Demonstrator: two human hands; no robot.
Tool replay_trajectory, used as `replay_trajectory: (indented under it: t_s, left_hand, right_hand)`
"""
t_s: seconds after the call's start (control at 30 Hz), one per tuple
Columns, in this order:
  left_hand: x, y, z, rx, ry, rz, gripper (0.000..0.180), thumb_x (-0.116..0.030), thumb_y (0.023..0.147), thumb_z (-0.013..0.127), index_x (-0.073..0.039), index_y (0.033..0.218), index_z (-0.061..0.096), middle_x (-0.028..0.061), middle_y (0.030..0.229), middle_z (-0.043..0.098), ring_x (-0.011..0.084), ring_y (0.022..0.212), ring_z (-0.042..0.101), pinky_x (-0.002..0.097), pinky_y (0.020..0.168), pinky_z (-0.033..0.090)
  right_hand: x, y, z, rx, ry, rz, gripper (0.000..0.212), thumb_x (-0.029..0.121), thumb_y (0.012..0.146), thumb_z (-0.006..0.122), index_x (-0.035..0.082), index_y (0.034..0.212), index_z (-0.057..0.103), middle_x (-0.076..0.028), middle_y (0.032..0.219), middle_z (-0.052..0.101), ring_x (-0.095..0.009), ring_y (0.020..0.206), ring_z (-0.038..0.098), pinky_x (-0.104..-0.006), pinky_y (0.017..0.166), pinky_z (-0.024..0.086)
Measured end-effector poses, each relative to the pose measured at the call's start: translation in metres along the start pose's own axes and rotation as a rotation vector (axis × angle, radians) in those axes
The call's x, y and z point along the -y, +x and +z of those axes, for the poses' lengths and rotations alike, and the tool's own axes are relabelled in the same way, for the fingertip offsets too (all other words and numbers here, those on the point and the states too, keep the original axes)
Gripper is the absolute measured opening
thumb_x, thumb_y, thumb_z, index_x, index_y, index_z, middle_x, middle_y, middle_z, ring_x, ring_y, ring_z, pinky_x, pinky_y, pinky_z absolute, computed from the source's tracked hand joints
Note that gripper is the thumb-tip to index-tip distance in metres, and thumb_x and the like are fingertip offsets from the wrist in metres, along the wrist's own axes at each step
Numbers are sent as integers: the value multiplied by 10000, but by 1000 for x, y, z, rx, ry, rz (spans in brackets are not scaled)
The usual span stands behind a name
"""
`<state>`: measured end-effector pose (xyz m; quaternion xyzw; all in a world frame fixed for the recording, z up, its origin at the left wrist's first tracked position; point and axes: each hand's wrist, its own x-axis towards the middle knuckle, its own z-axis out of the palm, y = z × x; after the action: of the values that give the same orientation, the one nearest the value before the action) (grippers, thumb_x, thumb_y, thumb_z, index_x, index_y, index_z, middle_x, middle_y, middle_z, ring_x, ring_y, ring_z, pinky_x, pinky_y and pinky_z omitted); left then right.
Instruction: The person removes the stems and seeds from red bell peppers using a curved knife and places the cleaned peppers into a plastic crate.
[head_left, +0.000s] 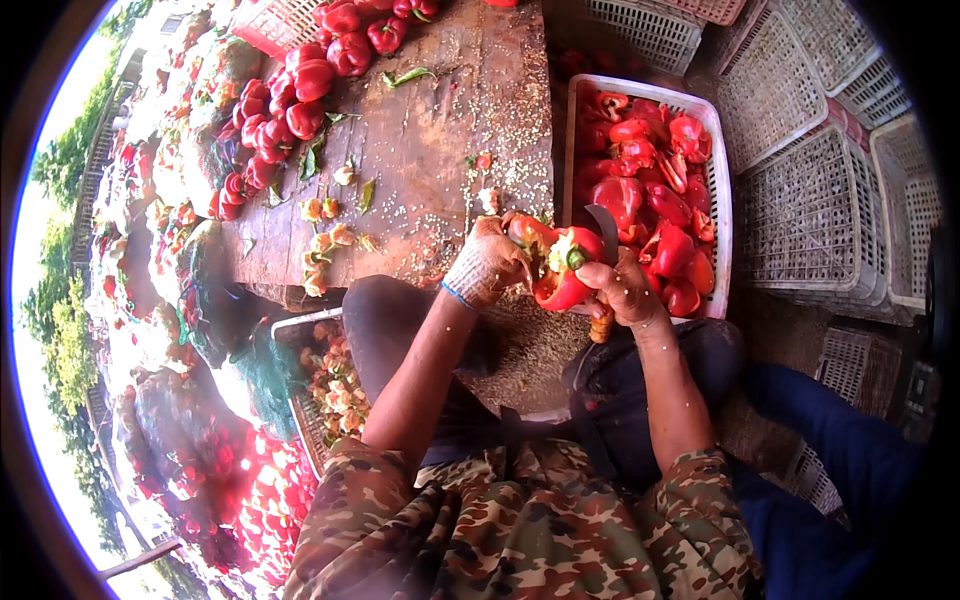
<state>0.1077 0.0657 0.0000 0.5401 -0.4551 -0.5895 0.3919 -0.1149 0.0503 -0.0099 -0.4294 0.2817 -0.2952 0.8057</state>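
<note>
**Opened red pepper [560, 292] being held beside a curved knife [607, 230]**

The left hand [488, 264], wearing a pale knitted glove with a blue edge at the wrist, is clamping its fingers around the left side of the pepper. The right hand [625, 287] is closing on the knife, whose orange-brown handle is pointing down below the fist; its thumb is lying along the pepper's right side. The curved blade is rising next to the pepper — whether it is touching the flesh, I cannot tell.

The pepper is sitting between the two hands, in front of the knees, split wide and showing its pale inside and green stem.

Just to the right, a white crate [724, 190] is holding a heap of cut red peppers [640, 185]. Ahead and to the left, a wooden bench [440, 140] is carrying whole red peppers [290, 95] along its far left side, with cut-out cores [322, 240], green leaves [408, 77] and scattered seeds [490, 110] lying nearer. By the left leg, another crate [303, 322] is holding more cores. Stacked crates [805, 215] are standing farther right — net bags [200, 290] are bulging on the far left.
</note>
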Motion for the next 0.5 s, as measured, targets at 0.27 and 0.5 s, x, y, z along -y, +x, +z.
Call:
replay_trajectory:
  t_s: [0.27,0.5]
  left_hand:
    - [17,-3,5,-12,593,323,199,-98,850,670,-35,1037,651,108,950,710,261,879,703,384,762,582]
    - [2,-1,-42,-452,715,289,225,-133,929,650,-40,1134,639,86,1009,711,243,918,713,355,790,604]
  right_hand:
    - [-15,1,-4,-37,173,-96,432,276,927,579,0,1256,539,-130,789,689,-94,478,558,-216,372,353]
    - [-8,1,-12,-157,345,-270,550,333,896,660,-1,1309,516,-142,982,689,-98,482,519,-205,378,359]
